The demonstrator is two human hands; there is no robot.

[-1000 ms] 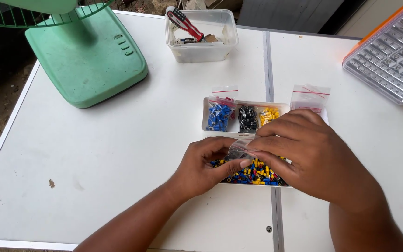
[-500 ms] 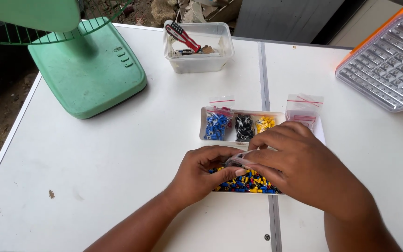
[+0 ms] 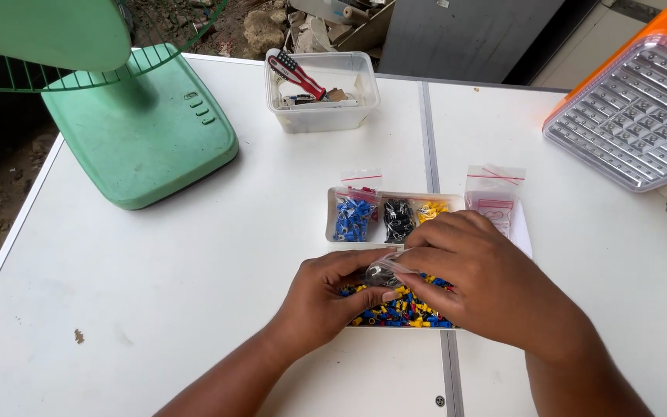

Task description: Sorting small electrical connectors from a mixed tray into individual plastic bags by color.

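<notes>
Just below the centre of the frame, both hands are meeting over a white tray (image 3: 332, 224) of small parts. The left hand (image 3: 332, 297) and the right hand (image 3: 476, 278) are together pinching a small clear plastic bag (image 3: 386, 270), fingers closed narrowly on it, with dark pieces showing inside. The bag is hanging just above the loose heap of blue, yellow and red connectors (image 3: 395, 309) in the tray's near compartment. It looks light, thin and slippery — soft enough to crumple, so the best hold seems to be along its upper edge, near the seal. In the far compartments, bags of blue (image 3: 353, 218), black (image 3: 398, 218) and yellow (image 3: 431, 208) parts are standing side by side. On the white worktop (image 3: 156, 293), a green fan (image 3: 140, 131) is sitting at upper left, a clear tub (image 3: 322, 89) of tools at top centre — and an orange lamp (image 3: 642, 108) at upper right.
</notes>
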